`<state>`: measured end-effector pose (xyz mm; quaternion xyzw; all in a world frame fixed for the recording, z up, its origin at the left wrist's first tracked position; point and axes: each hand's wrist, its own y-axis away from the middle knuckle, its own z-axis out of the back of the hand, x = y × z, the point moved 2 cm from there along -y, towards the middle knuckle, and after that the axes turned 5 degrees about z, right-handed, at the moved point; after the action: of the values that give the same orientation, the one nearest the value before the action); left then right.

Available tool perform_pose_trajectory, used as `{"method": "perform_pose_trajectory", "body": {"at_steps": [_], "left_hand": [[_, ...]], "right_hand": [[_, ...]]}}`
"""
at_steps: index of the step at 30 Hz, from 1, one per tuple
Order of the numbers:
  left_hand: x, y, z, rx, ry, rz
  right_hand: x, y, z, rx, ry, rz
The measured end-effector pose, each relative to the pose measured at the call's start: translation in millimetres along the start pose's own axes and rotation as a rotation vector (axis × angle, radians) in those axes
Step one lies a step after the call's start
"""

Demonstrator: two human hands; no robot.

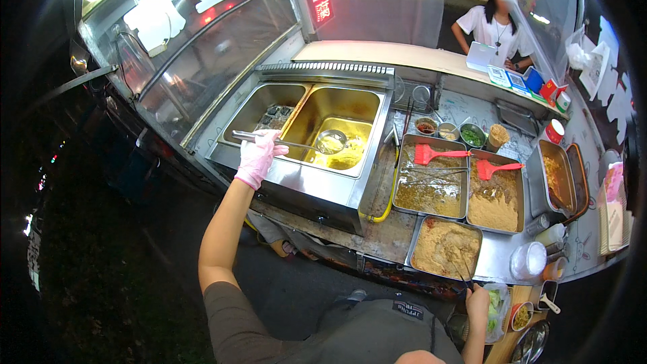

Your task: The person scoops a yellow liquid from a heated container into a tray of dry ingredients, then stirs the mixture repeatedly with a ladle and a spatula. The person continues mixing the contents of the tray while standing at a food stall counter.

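Observation:
My left hand (259,157), in a pink-cuffed disposable glove, grips the metal handle of a round ladle or strainer (331,142). Its bowl is over the yellow oil in the right basin of a two-basin deep fryer (298,174). Dark square pieces (275,116) float in the bubbling left basin. At the lower right my right hand (477,303), apparently bare, holds a thin dark tool (466,275), perhaps tongs or chopsticks. Its tips reach into a metal tray (412,258) of light-brown coarse paste or powder.
Two sauce trays (397,182) (520,230) carry red brushes (440,153) (498,168). Behind stand small condiment bowls (472,134) and a cup of skewers (499,135). A deep metal pan (536,197) is right. Bagged greens (496,308) lie near my right hand. A person (498,25) stands beyond the counter (364,50).

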<state>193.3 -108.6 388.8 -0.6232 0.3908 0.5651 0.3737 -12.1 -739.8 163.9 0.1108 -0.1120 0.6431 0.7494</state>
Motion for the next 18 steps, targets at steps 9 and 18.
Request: {"method": "perform_pose_trajectory", "body": {"at_steps": [9,18], "left_hand": [[-11,-6,5,0.074,-0.004,-0.076],[-14,3,-1,0.083,-0.132,-0.154]], "right_hand": [[7,1,14,0.110,0.000,-0.028],[3,2,10,0.075,-0.007,-0.021]]}}
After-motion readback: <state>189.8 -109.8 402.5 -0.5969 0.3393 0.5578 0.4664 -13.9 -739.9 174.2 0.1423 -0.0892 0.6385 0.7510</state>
